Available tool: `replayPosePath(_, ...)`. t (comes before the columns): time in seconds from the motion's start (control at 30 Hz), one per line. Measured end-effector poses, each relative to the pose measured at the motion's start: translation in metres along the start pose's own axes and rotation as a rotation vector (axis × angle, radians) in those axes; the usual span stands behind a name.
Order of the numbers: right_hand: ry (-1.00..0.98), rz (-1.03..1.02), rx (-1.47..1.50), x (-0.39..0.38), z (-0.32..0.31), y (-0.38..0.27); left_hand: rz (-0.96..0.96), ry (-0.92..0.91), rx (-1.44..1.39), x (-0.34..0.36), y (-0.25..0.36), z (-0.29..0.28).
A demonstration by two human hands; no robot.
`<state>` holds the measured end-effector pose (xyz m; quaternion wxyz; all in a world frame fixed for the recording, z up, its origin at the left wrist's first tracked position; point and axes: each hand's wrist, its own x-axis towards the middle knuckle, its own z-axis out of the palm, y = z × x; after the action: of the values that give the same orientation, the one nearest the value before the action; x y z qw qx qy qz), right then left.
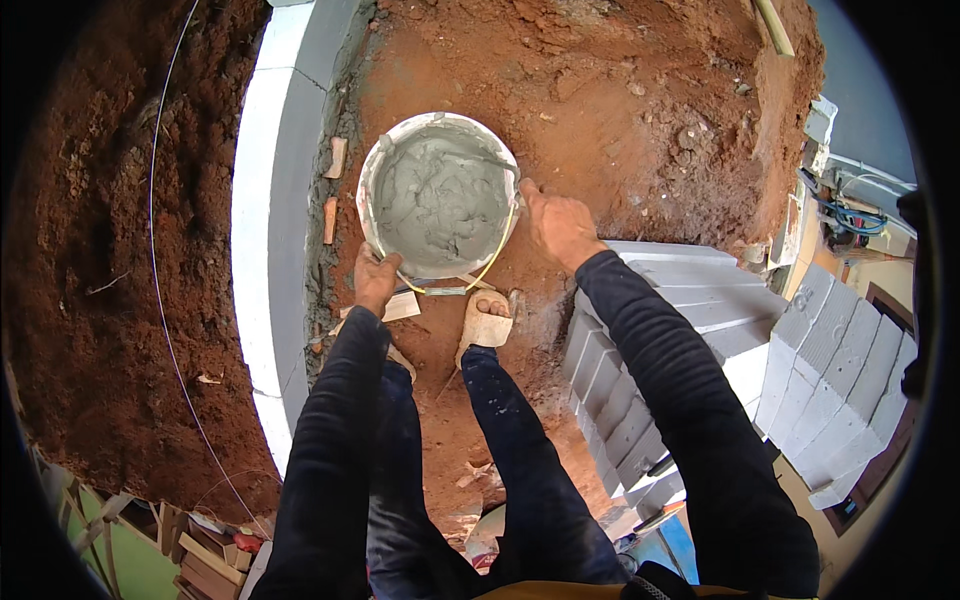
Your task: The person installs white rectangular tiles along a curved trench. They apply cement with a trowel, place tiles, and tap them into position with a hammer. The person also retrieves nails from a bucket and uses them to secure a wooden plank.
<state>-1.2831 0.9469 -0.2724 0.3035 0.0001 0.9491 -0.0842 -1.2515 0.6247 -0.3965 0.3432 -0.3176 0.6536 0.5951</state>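
**Main worry: tip-over and spill**

The bucket (365, 185) of grey mortar (440, 190) sat on red soil (600, 130), between both hands: ahead of the left, just left of the right.

Left hand (376, 280): fingers hooked on the near-left rim. Right hand (560, 230): clenched, apparently round a dark thin tool (503, 163) that ran over the rim into the mortar. Far end was buried, so couldn't tell what kind.

Risks, my read:

- Tip. Soil right of the left hand looked lumpy. A hard pry with the tool, plus uneven pull from the left, could rock the bucket.
- Slop. Mortar looked wet and well up the bucket. A fast lift could throw it over the rim onto the left fingers.
- Skin. Both hands were bare; wet cement could burn.
- Toes. Right foot (487, 325), in an open-toed sandal, stood just behind the bucket, right of the left hand. A slide or drop could catch it.
- Snag. Yellow handle (445, 291) hung on the near side, grip just right of the left hand. Could foul the fingers.
- Elbow. Stacked blocks (720, 310) lay behind and right of the right hand. A wide backswing might clip them; clearance couldn't be judged.
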Motion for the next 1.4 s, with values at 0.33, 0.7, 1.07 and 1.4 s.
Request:
replayPosePath(0.33, -0.337, 0.007, 0.190, 0.010, 0.069, -0.124, -0.034, -0.114, 0.266, -0.002, 0.001, -0.016)
replayPosePath(0.7, -0.456, 0.445, 1.055, -0.046, 0.077, -0.072, -0.101, -0.281, 0.536, -0.274, -0.009, -0.172)
replayPosePath(1.07, -0.330, 0.119, 1.269, -0.010, -0.074, -0.156, 0.023, -0.327, 0.971, -0.349, -0.038, -0.181)
replayPosePath(1.4, -0.261, 0.089, 1.799, 0.155, -0.087, -0.290, -0.002, -0.232, 0.915, -0.360, -0.046, -0.163)
